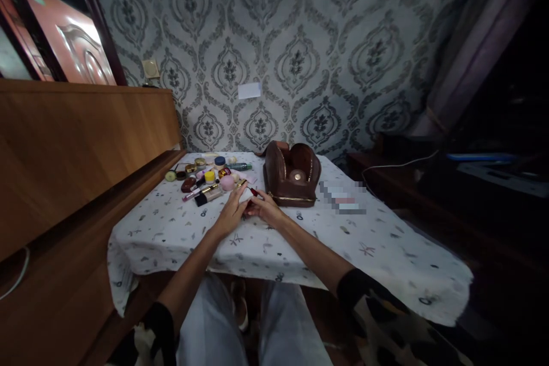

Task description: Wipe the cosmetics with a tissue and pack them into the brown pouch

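Note:
My left hand point(232, 211) and my right hand point(266, 209) meet over the table, fingers curled round small things between them. A white round item point(246, 194) shows at my left fingers, and a small dark red item point(254, 191) at my right fingertips. Just beyond my right hand stands a brown leather bag point(295, 190), its top open. Left of my hands lie several cosmetics, among them a pink round sponge point(227, 183), a yellow-lidded jar point(210, 176), a dark blue-lidded jar point(219, 163) and a black-capped tube point(208, 197).
A patterned white cloth point(171, 240) covers the table. A blurred flat item point(343, 198) lies right of the bag. Along the left side runs a wooden cabinet point(86, 148); patterned wallpaper is behind. A white cable point(398, 164) hangs at the right.

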Tool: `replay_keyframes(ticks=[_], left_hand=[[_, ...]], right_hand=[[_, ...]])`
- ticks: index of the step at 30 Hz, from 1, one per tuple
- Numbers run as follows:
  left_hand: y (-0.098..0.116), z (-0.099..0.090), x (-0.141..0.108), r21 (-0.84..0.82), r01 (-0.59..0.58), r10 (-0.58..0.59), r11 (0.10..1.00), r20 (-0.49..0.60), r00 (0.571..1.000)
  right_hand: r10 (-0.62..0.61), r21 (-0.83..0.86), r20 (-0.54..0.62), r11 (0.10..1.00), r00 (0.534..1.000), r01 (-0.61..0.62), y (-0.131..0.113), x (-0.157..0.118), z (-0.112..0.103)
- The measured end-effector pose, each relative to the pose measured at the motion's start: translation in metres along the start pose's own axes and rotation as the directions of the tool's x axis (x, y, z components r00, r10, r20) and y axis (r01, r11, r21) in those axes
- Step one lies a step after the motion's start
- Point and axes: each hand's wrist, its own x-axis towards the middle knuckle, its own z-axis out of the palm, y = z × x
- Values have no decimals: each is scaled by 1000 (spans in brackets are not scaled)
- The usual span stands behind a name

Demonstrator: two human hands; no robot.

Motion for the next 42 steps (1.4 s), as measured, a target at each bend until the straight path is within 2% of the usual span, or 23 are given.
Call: replay_keyframes(ticks=[4, 8, 11, 13, 17, 19, 25, 31, 34, 42], left_hand=[[1, -1, 0, -37, 29, -31, 999, -45, 998], [-3, -3, 2, -175, 120, -142, 977, -119, 983], [-5, -3, 3, -244, 166, -201, 955, -125, 972], [-6, -3, 3, -239, 145, -173, 960, -102, 980], [-5, -4, 2, -136, 14, -21, 991, -45, 999], [-5, -4, 2, -114, -17, 12, 993, -36, 999], [-8, -5, 0, -136, 72, -80, 988, -49, 996], [-7, -9, -1, -185, 182, -201, 966, -87, 976], [-8, -8, 0, -179, 162, -184, 970, -116, 976], [-11, -3, -2, -103, 48, -55, 994, -57, 997]], right_hand=[[26, -23, 25, 999, 999, -25, -4, -4, 5], [43, -27, 28, 999, 999, -42, -7, -6, 8], [34, -2, 5, 999, 999, -34, -6, -5, 7], [23, 19, -14, 1000, 1000, -22, -6, -4, 6], [8, 42, -40, 999, 999, -6, -5, -3, 3], [6, 39, -38, 999, 999, -4, -6, -4, 2], [31, -5, 4, 1000, 1000, -31, -8, -8, 6], [22, -28, -37, 999, 999, -23, -3, -6, 7], [25, -22, -46, 999, 999, -26, -3, -4, 7], [55, 6, -18, 998, 998, -55, -9, -7, 6]])
